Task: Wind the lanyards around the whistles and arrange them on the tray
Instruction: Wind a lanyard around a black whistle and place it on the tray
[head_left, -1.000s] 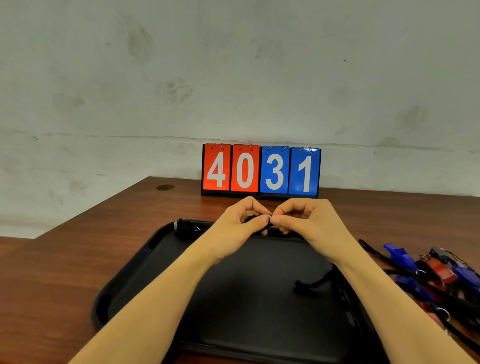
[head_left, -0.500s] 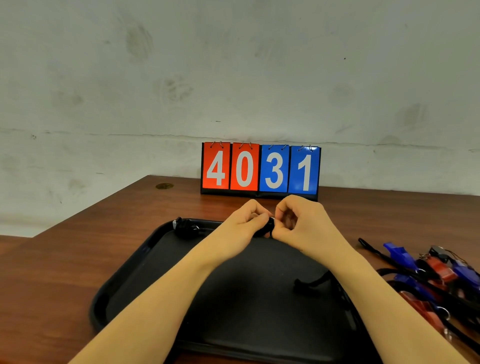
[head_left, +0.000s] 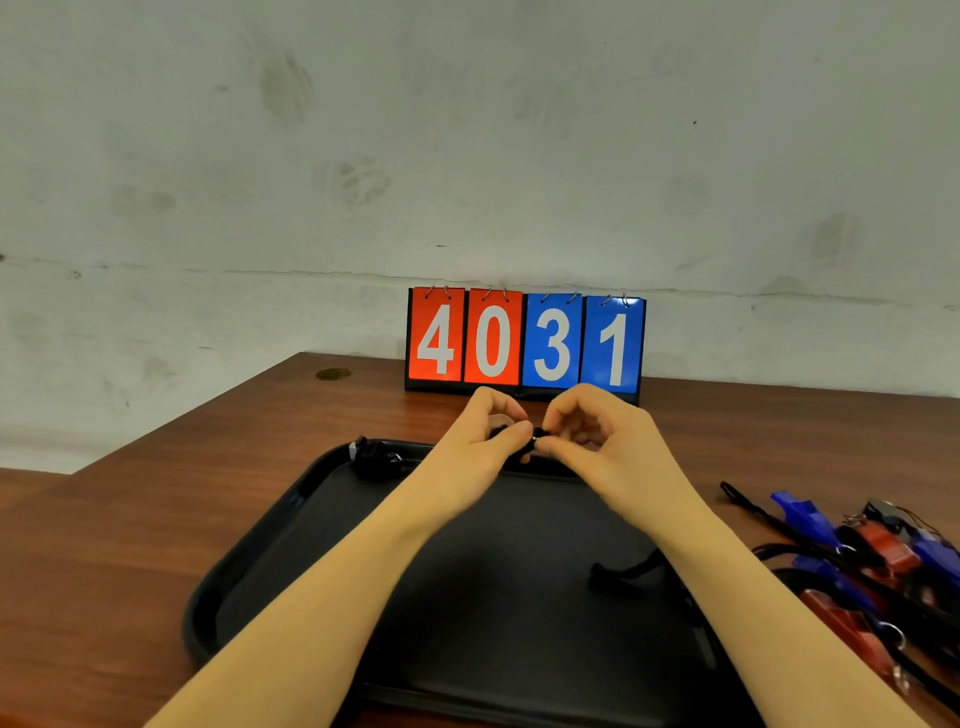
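A black tray (head_left: 291, 525) lies on the wooden table in front of me. Above its far edge my left hand (head_left: 483, 441) and my right hand (head_left: 597, 441) meet, both pinching a small black whistle (head_left: 535, 439) with its cord; most of it is hidden by my fingers. A loose end of black lanyard (head_left: 618, 571) trails onto the tray under my right forearm. One wound black whistle (head_left: 376, 460) sits in the tray's far left corner. A pile of blue and red whistles (head_left: 872, 566) with black lanyards lies on the table to the right of the tray.
A flip scoreboard (head_left: 524, 340) reading 4031 stands at the back of the table against a pale wall. The table's left edge runs diagonally from the far corner toward me. A small round brass fitting (head_left: 332, 373) is set in the tabletop at far left.
Both hands have risen slightly and shifted toward the scoreboard while working the black whistle between their fingertips. The lanyard end on the tray stays about where it was.
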